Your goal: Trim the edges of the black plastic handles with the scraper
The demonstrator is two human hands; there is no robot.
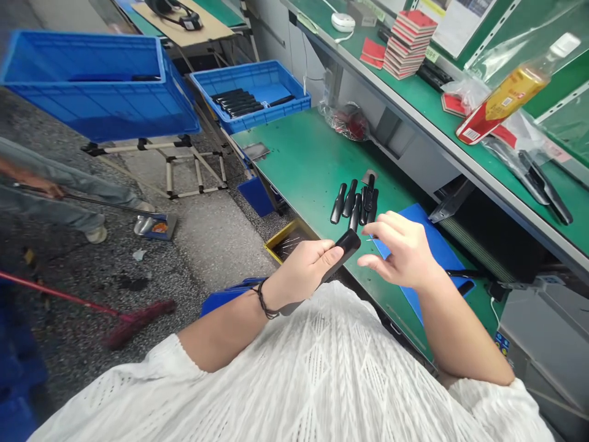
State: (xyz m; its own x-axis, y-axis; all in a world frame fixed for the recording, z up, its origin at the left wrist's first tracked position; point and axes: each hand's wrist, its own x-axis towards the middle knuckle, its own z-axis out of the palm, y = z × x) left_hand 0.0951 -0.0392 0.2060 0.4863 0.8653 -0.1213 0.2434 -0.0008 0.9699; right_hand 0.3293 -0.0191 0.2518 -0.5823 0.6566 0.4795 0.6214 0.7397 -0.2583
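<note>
My left hand (309, 270) is closed around a thick black handle (348, 243), whose end points up and to the right. A dark grey part (291, 308) shows below that hand, beside the wrist; its full shape is hidden. Close to the handle's end is my right hand (399, 250), with thumb and forefinger apart. A thin light line, perhaps a pin (370, 239), shows by its fingers; whether they touch it I cannot tell. Several black handles (350, 199) lie on the green table (299, 156) just beyond. A blue sheet (416, 215) is under and beside the right hand.
A yellow tray (271, 244) with thin rods is by the table's near edge. Blue crates (138, 107) stand left; another crate (202, 77) holds black handles. A bottle (506, 98) and red pads (409, 46) sit on the shelf. Someone's legs (59, 184) and a red broom (138, 319) are left.
</note>
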